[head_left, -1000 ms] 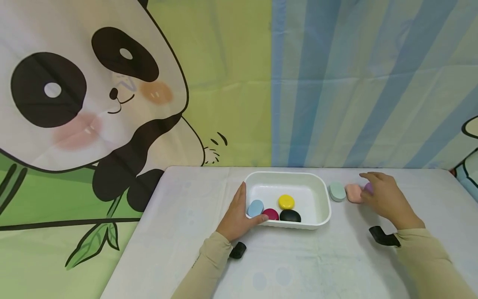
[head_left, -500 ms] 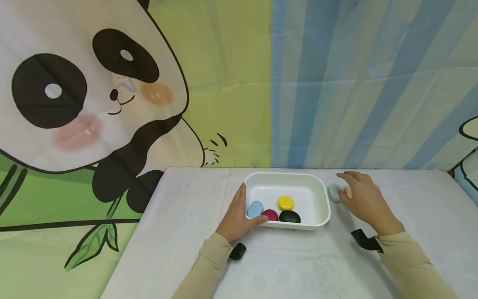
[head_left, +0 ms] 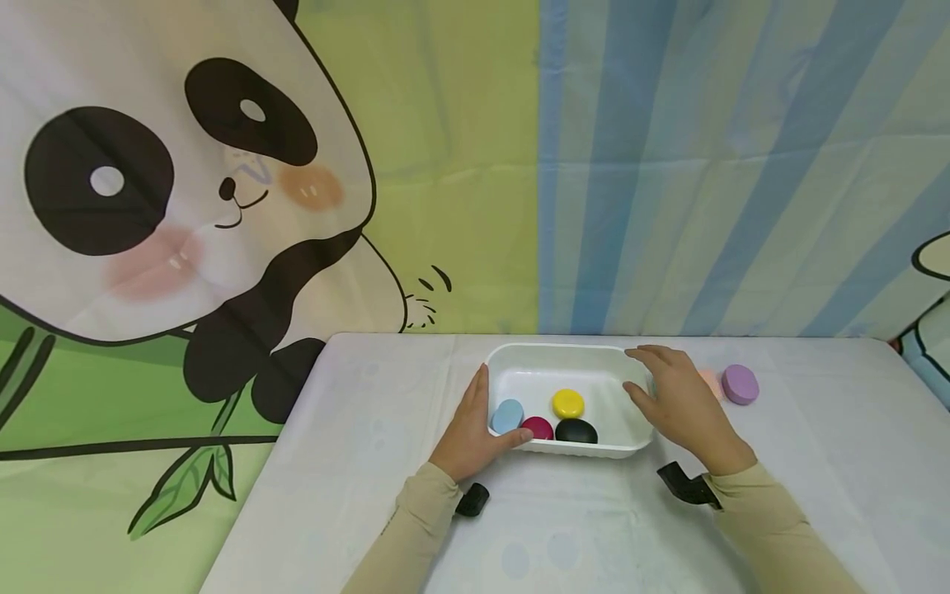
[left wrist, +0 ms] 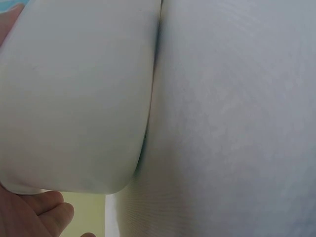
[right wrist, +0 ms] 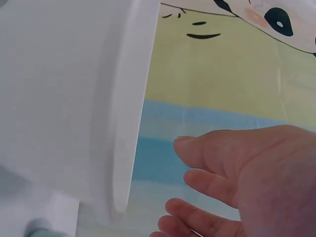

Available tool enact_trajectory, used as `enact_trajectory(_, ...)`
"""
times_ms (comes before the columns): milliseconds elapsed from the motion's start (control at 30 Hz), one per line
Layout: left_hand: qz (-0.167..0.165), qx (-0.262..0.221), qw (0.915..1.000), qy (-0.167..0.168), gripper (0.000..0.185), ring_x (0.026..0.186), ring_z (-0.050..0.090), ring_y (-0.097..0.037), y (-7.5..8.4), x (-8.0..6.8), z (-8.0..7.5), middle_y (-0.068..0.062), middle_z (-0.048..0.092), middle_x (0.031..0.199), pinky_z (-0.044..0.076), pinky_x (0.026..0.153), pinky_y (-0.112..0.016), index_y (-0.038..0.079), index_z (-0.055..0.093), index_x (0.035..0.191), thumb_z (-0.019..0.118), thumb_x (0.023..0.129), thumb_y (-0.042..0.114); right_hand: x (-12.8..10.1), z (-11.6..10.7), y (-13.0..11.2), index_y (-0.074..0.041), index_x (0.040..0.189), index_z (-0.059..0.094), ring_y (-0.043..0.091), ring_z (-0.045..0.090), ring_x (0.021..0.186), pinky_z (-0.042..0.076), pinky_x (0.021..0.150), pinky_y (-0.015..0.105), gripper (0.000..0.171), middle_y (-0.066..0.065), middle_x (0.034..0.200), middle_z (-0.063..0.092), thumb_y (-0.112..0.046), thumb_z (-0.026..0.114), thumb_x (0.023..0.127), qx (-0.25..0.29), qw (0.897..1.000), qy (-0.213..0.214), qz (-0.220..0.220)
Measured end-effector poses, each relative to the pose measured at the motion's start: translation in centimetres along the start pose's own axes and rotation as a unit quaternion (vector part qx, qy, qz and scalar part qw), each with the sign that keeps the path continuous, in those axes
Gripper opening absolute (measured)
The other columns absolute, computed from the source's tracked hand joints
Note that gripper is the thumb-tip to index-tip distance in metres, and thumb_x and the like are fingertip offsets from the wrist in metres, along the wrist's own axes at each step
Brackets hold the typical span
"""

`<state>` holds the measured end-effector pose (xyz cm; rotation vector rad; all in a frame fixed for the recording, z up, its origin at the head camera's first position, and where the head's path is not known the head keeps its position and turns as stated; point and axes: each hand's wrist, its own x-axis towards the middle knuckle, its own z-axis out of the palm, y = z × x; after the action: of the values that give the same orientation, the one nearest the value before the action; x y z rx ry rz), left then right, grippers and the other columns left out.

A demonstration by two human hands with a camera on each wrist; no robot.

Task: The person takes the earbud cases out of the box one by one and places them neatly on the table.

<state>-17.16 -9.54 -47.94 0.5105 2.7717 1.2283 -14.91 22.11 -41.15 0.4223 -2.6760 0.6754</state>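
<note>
Risk, as I judge it: my right hand sits over the right rim of the white tray with fingers loosely spread and gripping nothing. If it drops or sweeps left carelessly it could tip the light tray or knock the pebbles inside. The mint pebble is hidden under my palm in the head view, so I cannot tell whether I am touching it; a blind grab could push it away across the table.

My left hand is open, palm flat against the tray's left wall, thumb tip at the front rim. It steadies the tray but does not clamp it, so a hard push from the right could slide the tray.

Position: the tray is at lower centre of the frame, between my two hands. Inside, toward the front: blue pebble, red pebble, black pebble, and yellow pebble behind them. At right of my right hand, a pink pebble is partly hidden, with a purple pebble just beside it.
</note>
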Motion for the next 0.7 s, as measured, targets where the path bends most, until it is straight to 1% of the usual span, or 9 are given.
enact_trajectory(200, 0.018, 0.009, 0.9998, 0.002, 0.128, 0.153, 0.013, -0.022, -0.1, 0.0, -0.1, -0.010, 0.007, 0.169, 0.020, 0.122, -0.042, 0.005, 0.001, 0.161, 0.073, 0.078, 0.070, 0.1, 1.0, -1.4, 0.005, 0.129, 0.062, 0.048, 0.049, 0.120, 0.044, 0.098, 0.061, 0.045, 0.028, 0.129, 0.058, -0.011, 0.075, 0.089, 0.011, 1.000, -0.005, 0.001)
enact_trajectory(300, 0.018, 0.009, 0.9998, 0.001, 0.128, 0.153, 0.013, -0.022, -0.1, -0.1, -0.1, -0.009, 0.007, 0.169, 0.020, 0.121, -0.041, 0.006, 0.000, 0.162, 0.072, 0.078, 0.071, 0.2, 1.6, -2.0, 0.004, 0.130, 0.062, 0.046, 0.050, 0.120, 0.045, 0.098, 0.060, 0.045, 0.027, 0.130, 0.059, -0.013, 0.074, 0.090, 0.015, 1.000, -0.013, 0.003)
enact_trajectory(433, 0.016, 0.009, 0.9998, 0.000, 0.127, 0.153, 0.013, -0.023, -0.1, -0.1, -0.1, -0.008, 0.007, 0.169, 0.020, 0.121, -0.042, 0.008, 0.000, 0.162, 0.072, 0.078, 0.070, 0.5, 2.4, -2.8, 0.004, 0.131, 0.061, 0.044, 0.050, 0.121, 0.045, 0.100, 0.058, 0.046, 0.024, 0.132, 0.058, -0.015, 0.074, 0.091, 0.023, 0.999, -0.027, 0.003)
enact_trajectory(600, 0.002, 0.006, 1.0000, -0.002, 0.125, 0.152, 0.016, -0.023, 0.1, 0.0, -0.1, -0.004, 0.006, 0.169, 0.022, 0.121, -0.044, 0.010, 0.000, 0.162, 0.076, 0.079, 0.064, 0.8, 3.3, -3.9, 0.003, 0.132, 0.061, 0.043, 0.051, 0.123, 0.044, 0.103, 0.057, 0.048, 0.023, 0.131, 0.059, -0.016, 0.076, 0.090, 0.028, 0.999, -0.040, 0.004)
enact_trajectory(700, 0.002, 0.004, 1.0000, -0.001, 0.125, 0.152, 0.016, -0.024, 0.0, 0.1, 0.0, -0.004, 0.006, 0.169, 0.023, 0.121, -0.044, 0.010, 0.000, 0.162, 0.077, 0.079, 0.062, 1.0, 3.8, -4.6, 0.002, 0.132, 0.061, 0.042, 0.051, 0.124, 0.044, 0.104, 0.056, 0.049, 0.022, 0.130, 0.060, -0.017, 0.077, 0.090, 0.031, 0.998, -0.049, 0.008)
